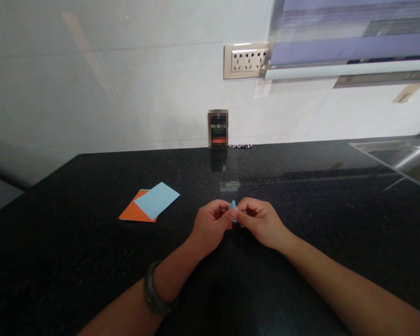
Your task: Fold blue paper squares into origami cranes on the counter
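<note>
My left hand [212, 224] and my right hand [261, 220] meet over the middle of the black counter [73, 261]. Both pinch a small folded piece of light blue paper [233, 205], of which only a tip shows between the fingertips. A dark bangle [154, 293] circles my left wrist. To the left lie a light blue paper sheet [157, 199] and, partly under it, an orange paper sheet [135, 212].
A small dark box [218, 129] stands against the white tiled wall at the counter's back edge, with a beaded string [241, 146] beside it. A wall socket [247, 60] sits above. A steel sink [402, 158] is at the far right.
</note>
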`<state>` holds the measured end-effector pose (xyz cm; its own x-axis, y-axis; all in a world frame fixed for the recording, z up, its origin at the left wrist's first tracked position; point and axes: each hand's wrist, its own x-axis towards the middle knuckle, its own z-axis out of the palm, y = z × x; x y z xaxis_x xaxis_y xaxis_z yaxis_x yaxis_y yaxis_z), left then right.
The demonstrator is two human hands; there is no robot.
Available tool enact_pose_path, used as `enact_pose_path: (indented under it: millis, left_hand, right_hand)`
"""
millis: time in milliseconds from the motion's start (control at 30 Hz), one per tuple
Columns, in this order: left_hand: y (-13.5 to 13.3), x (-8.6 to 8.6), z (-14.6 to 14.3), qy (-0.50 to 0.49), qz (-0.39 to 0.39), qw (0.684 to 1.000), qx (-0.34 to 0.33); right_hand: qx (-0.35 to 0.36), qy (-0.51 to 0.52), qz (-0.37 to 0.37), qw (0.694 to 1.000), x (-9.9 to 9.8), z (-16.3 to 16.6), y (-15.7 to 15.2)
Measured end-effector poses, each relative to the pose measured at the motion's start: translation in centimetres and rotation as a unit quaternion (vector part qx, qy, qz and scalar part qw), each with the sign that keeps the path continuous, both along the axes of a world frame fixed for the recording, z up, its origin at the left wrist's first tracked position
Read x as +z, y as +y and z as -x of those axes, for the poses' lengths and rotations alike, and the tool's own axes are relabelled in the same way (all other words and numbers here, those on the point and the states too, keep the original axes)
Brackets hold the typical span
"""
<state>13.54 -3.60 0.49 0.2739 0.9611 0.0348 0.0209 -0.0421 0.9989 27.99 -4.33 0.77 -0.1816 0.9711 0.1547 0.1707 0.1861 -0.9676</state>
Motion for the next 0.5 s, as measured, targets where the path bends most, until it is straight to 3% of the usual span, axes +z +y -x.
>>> enact_pose_path:
  millis: [167,300,500]
  left_hand:
    - [0.01,-0.32,0.17,0.033,-0.03,0.999,0.011]
    - [0.0,-0.15,0.36,0.077,-0.055,0.995,0.015]
    - [0.14,0.32,0.36,0.085,-0.028,0.995,0.033]
  right_hand:
    - [0.012,-0.092,-0.07,0.993,-0.49,-0.07,0.02]
    - [0.046,-0.077,-0.018,0.996,-0.85,0.04,0.05]
    - [0.098,-0.027,0.091,0.991,-0.56,0.3,0.01]
